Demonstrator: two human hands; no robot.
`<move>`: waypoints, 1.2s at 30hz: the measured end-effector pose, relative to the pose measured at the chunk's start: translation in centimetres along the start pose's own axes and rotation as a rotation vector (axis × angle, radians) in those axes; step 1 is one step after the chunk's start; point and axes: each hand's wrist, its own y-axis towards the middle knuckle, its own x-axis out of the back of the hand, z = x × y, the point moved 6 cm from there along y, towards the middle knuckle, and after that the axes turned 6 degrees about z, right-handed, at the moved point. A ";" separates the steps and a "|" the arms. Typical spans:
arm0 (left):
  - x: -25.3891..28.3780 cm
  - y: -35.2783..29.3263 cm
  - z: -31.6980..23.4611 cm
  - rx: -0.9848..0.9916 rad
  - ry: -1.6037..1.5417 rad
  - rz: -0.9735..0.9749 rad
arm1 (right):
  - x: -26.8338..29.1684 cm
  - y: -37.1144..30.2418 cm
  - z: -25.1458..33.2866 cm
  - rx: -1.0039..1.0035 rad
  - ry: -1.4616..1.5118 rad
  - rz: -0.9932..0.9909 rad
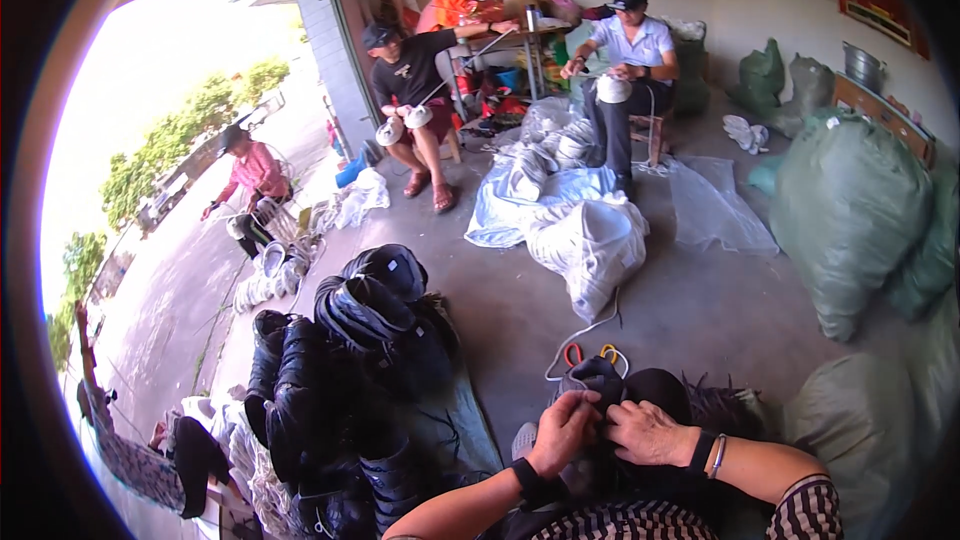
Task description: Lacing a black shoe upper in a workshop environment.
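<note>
At the lower middle, over my lap, a dark grey, cup-shaped piece (pixel 595 378) rests between my hands. My left hand (pixel 565 432) pinches its near edge, with thumb and fingers drawn together. Close beside it my right hand (pixel 650 432) is also closed on that edge, fingers bent. The fingertips of both hands nearly meet, and whatever fine part lies between them is too small to make out. Just beyond the piece show a red loop (pixel 572 354) and a yellow loop (pixel 609 352), resembling tool handles. A white cord (pixel 585 328) runs past them.
Stacked black basket-like pieces (pixel 365 305) stand on my left. Large green sacks (pixel 850 210) line the right. Ahead lies a white bundle (pixel 590 245) on the floor. Two seated people (pixel 425 70) handle white pieces at the back; others sit at the left by the opening.
</note>
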 end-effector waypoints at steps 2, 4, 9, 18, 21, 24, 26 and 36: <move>-0.5 0.3 0.1 0.006 0.050 0.033 | 0.1 0.0 0.0 0.021 -0.023 0.048; -0.5 1.4 0.9 -0.051 0.294 0.009 | -0.8 -0.6 -0.6 -0.035 -0.014 0.033; -2.0 2.4 -1.0 -0.089 0.966 0.044 | -1.1 -1.6 -1.5 0.030 0.042 0.010; -4.2 4.1 1.4 0.243 1.501 0.591 | -0.4 -2.4 -1.0 0.087 0.049 -0.209; -5.8 4.4 0.1 0.312 1.688 0.759 | -0.6 -2.2 -1.3 0.085 0.033 -0.238; -5.5 4.4 0.5 0.517 1.526 0.728 | -0.7 -2.0 -1.1 0.068 0.041 -0.295; -5.7 4.5 0.6 0.528 1.544 0.755 | -0.6 -2.2 -1.2 0.056 0.013 -0.344; -5.5 3.0 0.0 0.125 1.722 0.687 | -0.6 -3.4 -0.8 0.086 -0.025 -0.294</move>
